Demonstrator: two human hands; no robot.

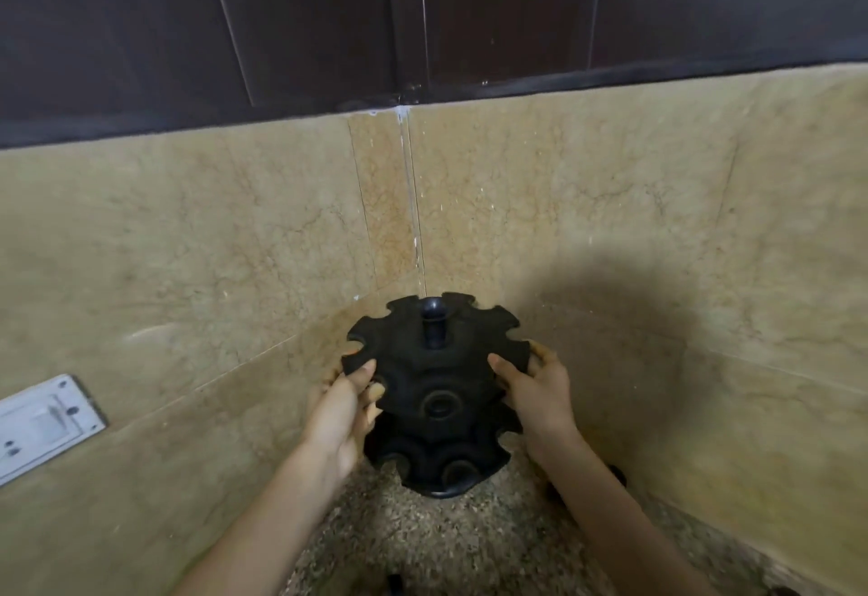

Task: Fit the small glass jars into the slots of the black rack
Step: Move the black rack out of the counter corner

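Observation:
The black rack (434, 389) stands in the corner of a speckled stone counter (437, 544). It is a round two-tier carousel with notched slots round its rim and a knob on a centre post. My left hand (345, 407) grips its upper tier from the left, thumb on top. On the right side, my right hand (535, 389) grips the same tier, fingers curled round the rim. All slots that I can see hold nothing. Small dark shapes at the bottom edge (394, 584) and behind my right forearm (615, 473) are too hidden to identify.
Beige marble wall tiles (211, 257) close in the corner on the left and right of the rack. Dark brown tiles run above them. A white switch plate (42, 426) is set in the left wall.

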